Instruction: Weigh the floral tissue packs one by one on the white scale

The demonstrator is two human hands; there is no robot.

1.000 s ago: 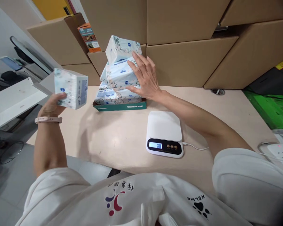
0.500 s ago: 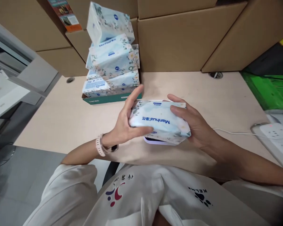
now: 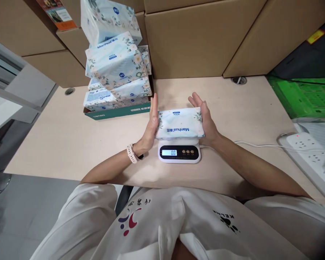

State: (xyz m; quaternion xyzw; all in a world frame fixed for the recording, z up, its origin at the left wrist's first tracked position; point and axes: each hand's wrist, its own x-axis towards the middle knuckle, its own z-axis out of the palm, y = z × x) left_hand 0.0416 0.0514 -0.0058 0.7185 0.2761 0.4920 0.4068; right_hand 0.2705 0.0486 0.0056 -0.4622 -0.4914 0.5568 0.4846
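A tissue pack (image 3: 180, 123), pale blue with floral corners, lies flat over the white digital scale (image 3: 179, 159), covering most of its platform. I cannot tell whether the pack's weight rests on it; the lit display shows 0.0. My left hand (image 3: 149, 128) presses its palm to the pack's left side, fingers stretched forward. Against the right side is my right hand (image 3: 209, 124), its thumb along the edge and fingertips pointing away. The pack is clasped between both palms.
More tissue packs (image 3: 116, 61) are piled in a green box (image 3: 113, 113) at the back left. Cardboard boxes (image 3: 189, 43) line the rear edge. At the right are a power strip (image 3: 306, 146), a white cable (image 3: 260, 145) and a green package (image 3: 306, 95).
The tissue pack has been levelled over the scale, whose display now shows. My hands have shifted from gripping its top and edges to flat along its two sides. The view has shifted slightly.
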